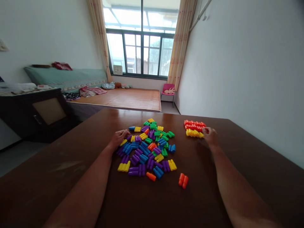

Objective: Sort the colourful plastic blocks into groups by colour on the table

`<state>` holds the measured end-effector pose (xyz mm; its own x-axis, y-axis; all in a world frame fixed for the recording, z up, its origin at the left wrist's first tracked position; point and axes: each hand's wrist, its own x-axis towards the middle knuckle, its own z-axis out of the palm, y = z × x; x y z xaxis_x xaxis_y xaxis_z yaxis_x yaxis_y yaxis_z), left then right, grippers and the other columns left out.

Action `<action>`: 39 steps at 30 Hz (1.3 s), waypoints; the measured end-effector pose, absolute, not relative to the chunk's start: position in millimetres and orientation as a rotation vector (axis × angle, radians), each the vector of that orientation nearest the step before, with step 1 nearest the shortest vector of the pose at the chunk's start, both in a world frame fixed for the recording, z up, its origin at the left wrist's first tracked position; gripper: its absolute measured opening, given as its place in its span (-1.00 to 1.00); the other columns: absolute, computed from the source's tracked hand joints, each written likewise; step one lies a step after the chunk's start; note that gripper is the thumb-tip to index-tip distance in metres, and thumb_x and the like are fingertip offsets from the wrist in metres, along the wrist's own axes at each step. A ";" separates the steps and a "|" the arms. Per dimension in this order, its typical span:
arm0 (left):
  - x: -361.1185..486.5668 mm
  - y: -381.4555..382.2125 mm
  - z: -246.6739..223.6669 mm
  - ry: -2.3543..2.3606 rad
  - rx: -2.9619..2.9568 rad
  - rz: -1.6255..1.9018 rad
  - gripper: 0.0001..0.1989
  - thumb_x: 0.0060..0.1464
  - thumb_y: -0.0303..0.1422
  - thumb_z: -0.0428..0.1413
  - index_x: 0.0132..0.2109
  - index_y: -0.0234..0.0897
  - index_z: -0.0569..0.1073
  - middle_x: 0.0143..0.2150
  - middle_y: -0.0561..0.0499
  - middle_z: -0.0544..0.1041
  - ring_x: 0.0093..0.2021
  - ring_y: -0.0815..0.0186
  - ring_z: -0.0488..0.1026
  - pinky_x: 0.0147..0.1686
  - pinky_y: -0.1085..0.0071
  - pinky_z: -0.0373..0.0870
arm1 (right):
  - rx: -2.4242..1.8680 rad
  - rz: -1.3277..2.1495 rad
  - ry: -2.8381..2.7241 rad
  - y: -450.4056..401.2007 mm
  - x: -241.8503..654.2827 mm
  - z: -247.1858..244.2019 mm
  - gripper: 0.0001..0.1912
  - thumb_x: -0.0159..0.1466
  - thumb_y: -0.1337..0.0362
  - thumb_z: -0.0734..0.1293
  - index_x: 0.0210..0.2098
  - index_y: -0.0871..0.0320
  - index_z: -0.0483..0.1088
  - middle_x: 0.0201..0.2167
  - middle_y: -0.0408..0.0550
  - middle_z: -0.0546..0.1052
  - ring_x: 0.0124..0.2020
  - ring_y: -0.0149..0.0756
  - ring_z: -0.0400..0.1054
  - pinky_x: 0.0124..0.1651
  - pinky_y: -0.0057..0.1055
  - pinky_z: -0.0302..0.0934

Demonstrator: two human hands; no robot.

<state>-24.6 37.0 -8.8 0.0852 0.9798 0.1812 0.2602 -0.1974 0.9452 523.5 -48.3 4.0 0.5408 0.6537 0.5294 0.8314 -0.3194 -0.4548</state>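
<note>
Many coloured plastic building blocks (143,148), shaped like joined rounded tubes, lie in a loose pile on the brown table. At the pile's left edge is my left hand (120,138), its fingers drawn together beside purple and yellow blocks; what they hold, if anything, is hidden. Farther right, red blocks (194,125) form two rows, with a row of yellow blocks (194,133) along their near side. My right hand (210,136) pinches the right end of that yellow row, partly covering it. An orange-red block (183,180) lies apart, nearer to me.
The dark brown table (152,202) fills the foreground. Beyond it are a bed (133,96) with a woven mat and a pink chair (168,90) holding a plush toy. A dark cabinet (35,110) stands left, and a white wall (244,69) runs along the right.
</note>
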 end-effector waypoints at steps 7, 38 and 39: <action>-24.0 38.8 -12.3 1.225 1.560 1.228 -0.41 -0.08 0.17 0.10 -0.34 -0.34 0.56 -0.40 -0.07 0.57 -0.40 0.26 0.45 -0.35 0.36 0.38 | -1.453 0.187 -1.976 -40.4 358.4 32.0 -0.71 0.29 0.13 0.22 -0.13 0.10 0.47 -0.20 -0.02 0.55 -0.33 -0.28 0.41 -0.16 -0.32 0.30; -27.6 43.9 -6.4 1.048 0.840 1.569 -0.60 0.13 -0.05 0.11 -0.31 -0.37 0.48 -0.28 -0.14 0.55 -0.25 0.27 0.50 -0.29 0.37 0.49 | -0.951 0.106 -2.867 16.1 123.2 48.2 -0.71 0.23 0.27 0.36 -0.04 0.01 0.50 -0.12 -0.06 0.56 -0.04 -0.15 0.29 0.02 -0.28 0.16; -27.9 43.4 -5.6 1.044 0.842 1.560 -0.60 0.14 -0.06 0.10 -0.31 -0.37 0.48 -0.29 -0.14 0.56 -0.26 0.27 0.50 -0.28 0.36 0.49 | -0.965 0.092 -2.846 15.1 122.7 48.4 -0.74 0.25 0.27 0.34 -0.06 0.03 0.50 -0.14 -0.04 0.56 -0.04 -0.13 0.29 0.01 -0.26 0.17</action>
<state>-27.9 43.4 -5.6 -0.2218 0.9751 0.0068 -0.3659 -0.0897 0.9263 122.7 15.1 48.4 -0.7858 0.6090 0.1073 0.6008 0.7930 -0.1008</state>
